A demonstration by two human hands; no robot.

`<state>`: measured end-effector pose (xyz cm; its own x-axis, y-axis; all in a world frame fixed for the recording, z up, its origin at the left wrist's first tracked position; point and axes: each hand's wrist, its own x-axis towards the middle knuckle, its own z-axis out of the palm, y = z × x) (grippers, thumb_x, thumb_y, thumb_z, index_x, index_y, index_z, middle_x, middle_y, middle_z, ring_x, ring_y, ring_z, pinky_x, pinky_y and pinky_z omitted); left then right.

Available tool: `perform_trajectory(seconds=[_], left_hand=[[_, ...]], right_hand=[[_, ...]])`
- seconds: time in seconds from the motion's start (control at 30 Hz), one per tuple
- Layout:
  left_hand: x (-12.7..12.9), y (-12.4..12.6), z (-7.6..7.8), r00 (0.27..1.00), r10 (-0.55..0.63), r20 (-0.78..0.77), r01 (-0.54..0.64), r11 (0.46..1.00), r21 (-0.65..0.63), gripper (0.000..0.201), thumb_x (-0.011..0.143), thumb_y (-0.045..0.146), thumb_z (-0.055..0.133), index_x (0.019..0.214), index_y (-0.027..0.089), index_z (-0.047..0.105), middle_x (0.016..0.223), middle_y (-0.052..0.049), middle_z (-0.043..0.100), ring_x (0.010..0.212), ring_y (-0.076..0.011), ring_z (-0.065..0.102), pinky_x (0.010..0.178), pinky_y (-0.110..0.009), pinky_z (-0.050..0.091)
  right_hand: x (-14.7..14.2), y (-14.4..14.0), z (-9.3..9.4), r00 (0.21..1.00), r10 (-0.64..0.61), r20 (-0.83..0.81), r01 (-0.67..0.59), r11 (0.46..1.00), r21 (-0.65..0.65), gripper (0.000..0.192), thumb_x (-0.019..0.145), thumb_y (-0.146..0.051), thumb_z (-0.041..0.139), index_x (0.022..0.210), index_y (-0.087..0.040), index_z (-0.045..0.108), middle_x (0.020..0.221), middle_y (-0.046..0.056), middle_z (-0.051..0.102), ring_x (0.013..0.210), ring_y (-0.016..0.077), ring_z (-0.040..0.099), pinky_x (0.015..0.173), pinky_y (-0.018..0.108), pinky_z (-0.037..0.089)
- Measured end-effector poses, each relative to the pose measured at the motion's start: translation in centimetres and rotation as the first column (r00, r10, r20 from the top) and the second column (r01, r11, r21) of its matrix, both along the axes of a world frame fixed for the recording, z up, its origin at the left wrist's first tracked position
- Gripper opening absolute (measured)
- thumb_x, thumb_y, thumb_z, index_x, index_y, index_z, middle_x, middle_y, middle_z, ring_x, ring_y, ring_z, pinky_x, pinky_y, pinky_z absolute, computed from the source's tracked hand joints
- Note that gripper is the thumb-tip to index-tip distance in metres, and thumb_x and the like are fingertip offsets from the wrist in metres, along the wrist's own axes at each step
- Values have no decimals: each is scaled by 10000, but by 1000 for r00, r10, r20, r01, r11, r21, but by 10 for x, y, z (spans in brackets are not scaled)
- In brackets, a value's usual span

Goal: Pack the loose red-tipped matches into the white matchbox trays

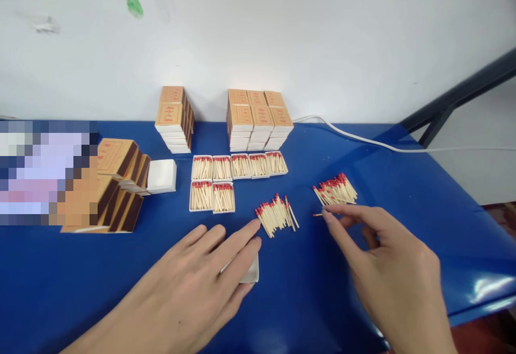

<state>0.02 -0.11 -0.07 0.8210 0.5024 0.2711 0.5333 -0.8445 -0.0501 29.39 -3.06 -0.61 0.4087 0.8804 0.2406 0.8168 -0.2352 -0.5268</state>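
Note:
My left hand [209, 273] reaches over a small white matchbox tray [252, 270], its thumb along the near side and its fingers across the top. Most of the tray is hidden under the hand. One fingertip touches the left edge of a loose heap of red-tipped matches [276, 217]. My right hand [387, 262] is closed in a pinch, thumb against index finger, on a single match [317, 214] whose red head points left. Just beyond these fingers lies a second heap of matches [336, 190].
Open trays filled with matches [221, 168] form two rows. Behind them stand two stacks of matchboxes [173, 114] [260, 114] near the wall. More matchboxes [116, 182] and a white tray [162, 175] sit at left. A white cable [363, 139] crosses the blue table [403, 182].

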Motion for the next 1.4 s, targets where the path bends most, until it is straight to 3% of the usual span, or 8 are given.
perform_trajectory(seconds=[0.1, 0.23, 0.43, 0.6, 0.9, 1.17, 1.4], left_hand=[[-1, -1, -1, 1000, 6, -5, -6, 1000, -6, 597, 1276, 268, 218, 1540, 208, 751, 1682, -31, 697, 1201, -269, 865, 967, -490, 699], [-2, -2, -1, 1000, 2, -4, -2, 1000, -4, 566, 1275, 288, 249, 1580, 199, 717, 1685, -37, 696, 1197, -279, 859, 983, -495, 687], [1, -1, 2, 1000, 12, 13, -12, 1000, 5, 588, 1272, 260, 223, 1533, 196, 746, 1629, -23, 748, 1154, -258, 855, 971, -473, 661], [2, -1, 2, 999, 20, 29, -20, 1000, 7, 594, 1274, 268, 228, 1496, 209, 776, 1619, -15, 758, 1153, -257, 843, 982, -480, 642], [2, -2, -3, 998, 46, 43, -45, 999, -22, 587, 1275, 277, 223, 1562, 209, 730, 1656, -25, 733, 1190, -271, 812, 1034, -488, 604], [2, -1, 3, 999, 26, 26, -25, 999, -26, 583, 1274, 270, 233, 1546, 200, 743, 1633, -27, 749, 1158, -266, 839, 995, -493, 629], [2, -2, -2, 999, 38, 31, -37, 999, -28, 609, 1279, 274, 202, 1543, 212, 747, 1656, -26, 731, 1186, -270, 826, 1029, -500, 607]], right_hand=[[17, -5, -6, 994, 92, 52, -90, 995, -37, 579, 1073, -835, 586, 1156, -344, 883, 1068, 33, 791, 704, 194, 668, 686, 383, 474], [19, 0, -12, 990, 125, 69, -125, 992, -10, 662, 1092, -876, 528, 1059, -299, 851, 1025, 38, 769, 785, 215, 726, 733, 386, 500], [-3, 16, -10, 983, 38, 178, -53, 995, 79, 750, 1112, -890, 442, 989, -260, 830, 973, 53, 766, 834, 250, 741, 725, 398, 474], [-11, 21, -7, 975, -60, 215, 35, 993, 115, 668, 1118, -823, 512, 1041, -265, 870, 971, 68, 774, 883, 278, 741, 718, 404, 459], [-11, 15, -10, 978, -31, 205, 13, 996, 91, 515, 1149, -648, 586, 1067, -243, 892, 973, 87, 793, 976, 317, 735, 750, 423, 458], [-13, 19, -9, 983, -28, 181, 11, 996, 92, 516, 1152, -649, 575, 1037, -243, 874, 967, 79, 784, 957, 308, 743, 757, 416, 451], [-13, 17, -10, 984, -44, 171, 26, 994, 103, 486, 1130, -641, 616, 1089, -234, 878, 953, 74, 768, 929, 307, 731, 780, 427, 463]])
